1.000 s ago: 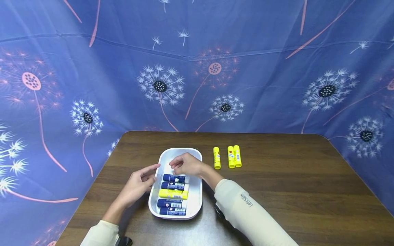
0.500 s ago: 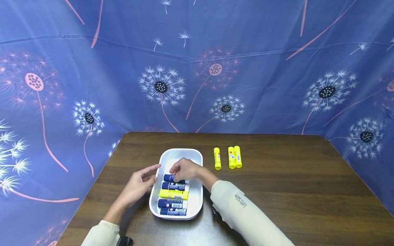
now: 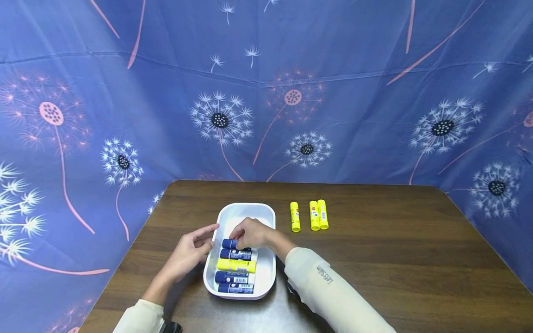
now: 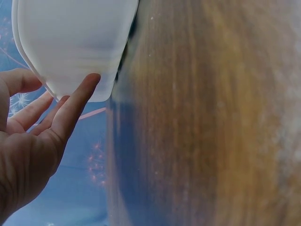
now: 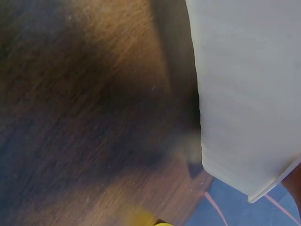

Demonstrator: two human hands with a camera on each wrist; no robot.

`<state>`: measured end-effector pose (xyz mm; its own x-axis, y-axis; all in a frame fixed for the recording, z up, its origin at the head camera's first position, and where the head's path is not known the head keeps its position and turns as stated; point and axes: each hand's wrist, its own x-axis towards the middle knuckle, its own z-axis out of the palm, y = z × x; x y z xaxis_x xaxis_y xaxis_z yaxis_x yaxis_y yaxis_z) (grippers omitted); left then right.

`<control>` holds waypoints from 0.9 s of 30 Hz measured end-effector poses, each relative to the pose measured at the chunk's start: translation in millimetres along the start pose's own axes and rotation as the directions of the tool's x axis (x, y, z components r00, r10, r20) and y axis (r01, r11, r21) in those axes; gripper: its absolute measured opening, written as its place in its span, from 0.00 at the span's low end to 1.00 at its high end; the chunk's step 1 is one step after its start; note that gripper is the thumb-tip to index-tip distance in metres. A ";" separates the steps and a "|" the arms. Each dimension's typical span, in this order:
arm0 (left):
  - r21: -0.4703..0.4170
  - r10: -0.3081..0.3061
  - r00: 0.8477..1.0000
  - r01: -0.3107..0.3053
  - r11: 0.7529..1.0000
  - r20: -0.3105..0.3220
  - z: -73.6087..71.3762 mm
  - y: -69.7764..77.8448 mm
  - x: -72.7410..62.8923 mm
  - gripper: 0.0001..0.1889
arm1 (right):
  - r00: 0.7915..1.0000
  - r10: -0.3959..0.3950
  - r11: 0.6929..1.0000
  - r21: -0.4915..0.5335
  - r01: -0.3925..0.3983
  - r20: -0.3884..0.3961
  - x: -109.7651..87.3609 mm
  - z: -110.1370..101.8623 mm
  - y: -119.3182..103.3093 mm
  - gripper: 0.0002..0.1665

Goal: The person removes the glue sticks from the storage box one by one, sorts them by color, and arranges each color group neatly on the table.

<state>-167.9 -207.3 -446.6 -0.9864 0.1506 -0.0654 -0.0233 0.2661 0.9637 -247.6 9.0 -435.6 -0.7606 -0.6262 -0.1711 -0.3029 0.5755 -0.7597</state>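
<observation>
A white tray [image 3: 271,273] holds a column of glue sticks lying crosswise, several with dark blue barrels and one yellow stick [image 3: 236,265] among them. My right hand [image 3: 251,233] reaches in over the right rim, fingers curled and gripping the farthest blue glue stick [image 3: 229,244], whose right part they cover. Just below that hand lies another blue glue stick [image 3: 235,254]. On the tray's left, my left hand [image 3: 189,249] has its fingers spread loosely at the rim. In the left wrist view, its extended fingers [image 4: 75,106] rest against the tray's outer wall [image 4: 77,37].
Three yellow glue sticks lie on the wooden table [image 3: 374,259] right of the tray: a single one [image 3: 294,217] and a side-by-side pair [image 3: 319,215]. A blue dandelion-print cloth [image 3: 354,92] hangs behind. The right wrist view mostly shows tray wall [image 5: 249,94] and table.
My right hand has come down and a little nearer, its fingers closing over the farthest blue glue stick. The left hand keeps its place at the rim.
</observation>
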 end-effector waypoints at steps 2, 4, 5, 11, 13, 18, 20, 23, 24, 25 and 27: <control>0.002 -0.001 1.000 0.001 1.000 -0.001 0.2 0.2 0.5 0.25 | 1.000 -0.006 1.000 -0.001 0.006 0.001 0.2 -0.2 1.0 0.16; 0.006 -0.005 1.000 0.005 1.000 -0.002 0.2 0.8 1.1 0.25 | 1.000 0.001 1.000 -0.002 -0.001 0.005 0.3 -1.0 1.4 0.16; 0.009 -0.009 1.000 0.009 1.000 -0.004 0.3 1.2 1.2 0.25 | 1.000 0.005 1.000 -0.004 -0.005 0.006 0.3 -1.5 1.5 0.16; 0.017 -0.016 1.000 0.016 1.000 -0.008 0.0 1.7 1.2 0.25 | 1.000 -0.008 1.000 0.025 0.008 0.001 -0.5 -5.1 1.0 0.17; 0.021 -0.016 1.000 0.016 1.000 -0.008 -0.2 2.1 0.7 0.25 | 1.000 -0.025 0.999 0.041 0.025 -0.001 -1.7 -7.3 0.1 0.18; 0.020 -0.016 1.000 0.016 1.000 -0.009 0.7 3.8 0.3 0.25 | 0.997 -0.075 0.995 0.069 0.076 -0.018 -6.5 -16.9 -2.6 0.18; 0.016 -0.016 1.000 0.016 1.000 -0.009 1.1 4.2 0.4 0.25 | 0.996 -0.082 0.992 0.097 0.084 -0.029 -8.4 -21.7 -3.0 0.19; 0.019 -0.018 1.000 0.019 1.000 -0.011 1.0 4.0 0.1 0.25 | 0.996 -0.079 0.984 0.154 0.086 -0.049 -11.2 -28.6 -2.5 0.18; 0.022 -0.018 1.000 0.018 1.000 -0.012 0.9 3.8 0.0 0.25 | 0.996 -0.071 0.982 0.170 0.080 -0.056 -12.3 -30.9 -2.2 0.18; 0.024 -0.018 1.000 0.018 1.000 -0.014 0.7 3.6 -0.1 0.25 | 0.996 -0.063 0.980 0.184 0.074 -0.066 -13.3 -33.1 -1.8 0.18; 0.027 -0.018 1.000 0.019 0.999 -0.018 0.4 3.2 -0.3 0.25 | 0.995 -0.049 0.975 0.210 0.066 -0.084 -15.6 -37.1 -1.1 0.18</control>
<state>-167.6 -206.1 -443.7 -0.9887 0.1281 -0.0785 -0.0376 0.2945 0.9549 -256.8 37.6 -408.8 -0.7905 -0.6073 -0.0798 -0.2252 0.4093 -0.8842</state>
